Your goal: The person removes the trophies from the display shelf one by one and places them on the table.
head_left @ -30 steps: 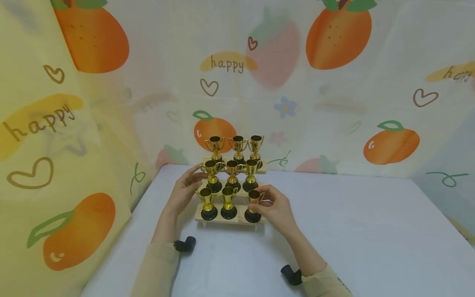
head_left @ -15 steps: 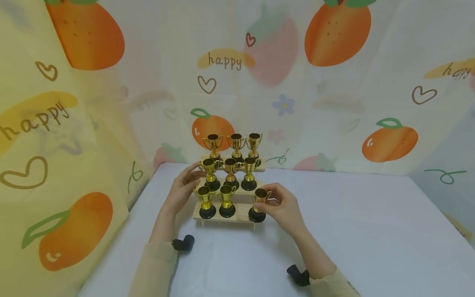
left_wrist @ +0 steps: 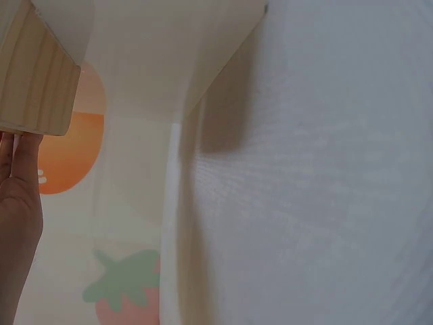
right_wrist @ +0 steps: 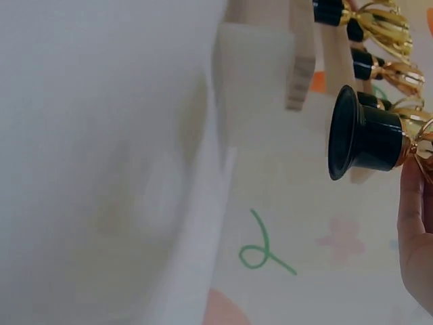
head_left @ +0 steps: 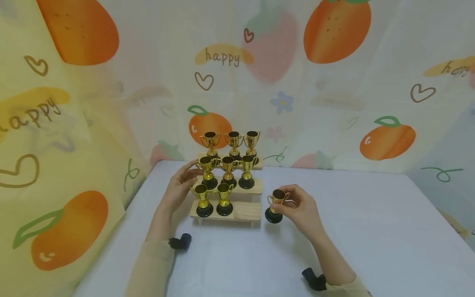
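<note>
Your right hand (head_left: 302,208) is holding one gold trophy cup (head_left: 276,201), the thumb lying on its near side and the fingers reaching behind it. That grip is pinching the cup about its lower bowl and stem. The cup is hanging roughly upright above the white surface (head_left: 222,260), just beyond the right end of the lowest board of the wooden rack (head_left: 248,211); in the right wrist view, its black base is showing apart from both rack and surface.

Your left hand (head_left: 179,185) is resting against the rack's left side. This grip is lying spread, its fingertips touching the end of a board in the left wrist view.

Two front-tier cups (head_left: 203,201) are standing upright, side by side, toward the left of the lowest board. Three middle-tier cups (head_left: 228,165) and three top-tier cups (head_left: 234,142) are standing upright on the higher boards. A fruit-patterned backdrop (head_left: 334,93) is hanging behind the surface.
</note>
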Motion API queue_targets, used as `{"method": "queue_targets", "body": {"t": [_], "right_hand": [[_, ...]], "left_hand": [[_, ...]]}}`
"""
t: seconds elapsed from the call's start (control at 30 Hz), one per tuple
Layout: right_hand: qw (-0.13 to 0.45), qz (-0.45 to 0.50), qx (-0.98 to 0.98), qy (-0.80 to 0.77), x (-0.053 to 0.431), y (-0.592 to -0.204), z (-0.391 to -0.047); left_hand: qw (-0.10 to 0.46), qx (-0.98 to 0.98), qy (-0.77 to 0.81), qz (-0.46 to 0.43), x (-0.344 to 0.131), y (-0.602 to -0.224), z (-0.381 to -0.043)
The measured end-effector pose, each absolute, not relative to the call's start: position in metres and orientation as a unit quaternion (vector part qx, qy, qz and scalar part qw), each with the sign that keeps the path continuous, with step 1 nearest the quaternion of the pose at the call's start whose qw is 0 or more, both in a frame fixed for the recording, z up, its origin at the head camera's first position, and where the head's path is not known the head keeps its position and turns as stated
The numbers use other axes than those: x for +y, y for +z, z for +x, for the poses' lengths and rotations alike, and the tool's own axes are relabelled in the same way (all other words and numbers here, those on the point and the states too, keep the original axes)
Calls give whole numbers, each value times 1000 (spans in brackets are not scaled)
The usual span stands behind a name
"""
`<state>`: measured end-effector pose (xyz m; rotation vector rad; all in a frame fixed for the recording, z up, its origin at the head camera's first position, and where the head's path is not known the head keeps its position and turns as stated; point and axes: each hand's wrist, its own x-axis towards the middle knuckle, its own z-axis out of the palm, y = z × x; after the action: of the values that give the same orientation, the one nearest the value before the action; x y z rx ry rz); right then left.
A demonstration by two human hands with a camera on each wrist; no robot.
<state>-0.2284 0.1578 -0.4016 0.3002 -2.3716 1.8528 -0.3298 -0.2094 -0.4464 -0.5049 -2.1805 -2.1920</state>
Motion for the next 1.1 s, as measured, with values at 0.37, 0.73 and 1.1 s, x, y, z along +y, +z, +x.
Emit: {"method": "queue_targets", "body": {"t": [0.37,0.73,1.1], "right_hand": [[69,65,-788,608,167,-413,-242],[84,36,-809,581,174,-424,-277],[81,6,-823,562,183,-430,-303]], "left_hand": [[6,-703,-693,-158,-217,-444,-326],[4,-704,-692,-160,-218,-445,-324],[1,-692,-700,-176,-211,-446,-328]]}}
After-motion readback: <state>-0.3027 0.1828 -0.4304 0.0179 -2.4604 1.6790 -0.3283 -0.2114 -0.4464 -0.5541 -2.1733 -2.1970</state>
